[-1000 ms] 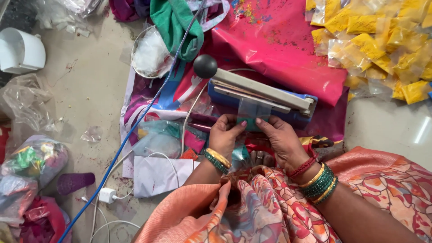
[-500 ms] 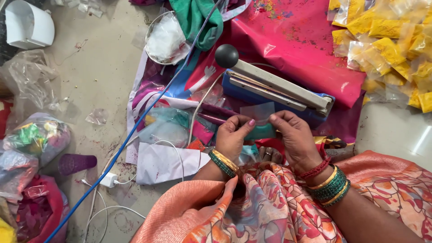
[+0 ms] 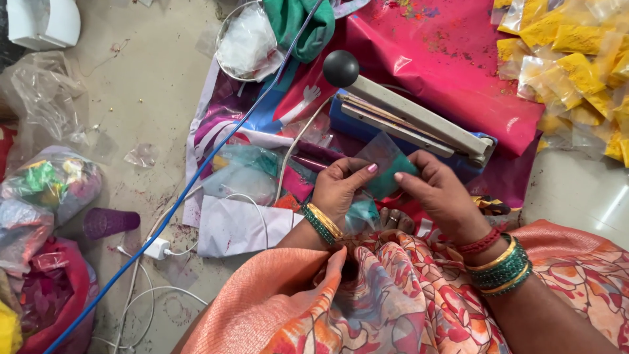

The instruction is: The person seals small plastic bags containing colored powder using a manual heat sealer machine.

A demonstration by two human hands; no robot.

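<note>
One pink sheet (image 3: 452, 72) is lying across the upper middle of the frame, under one blue heat sealer (image 3: 413, 124) with a black knob. Many yellow powder packets (image 3: 576, 59) are piling at upper right. Two hands, left hand (image 3: 341, 187) and right hand (image 3: 439, 193), are pinching one small clear pouch of green powder (image 3: 390, 172) at centre, just below the sealer. Since half a second ago, the pouch is sitting slightly lower, clear of the bar.

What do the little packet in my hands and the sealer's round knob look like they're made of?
The packet looks like thin clear plastic film, glossy and creased, with green powder showing through. Both the left hand and right hand pinch it. The sealer's knob seems hard black plastic, smooth with a dull sheen.
</note>
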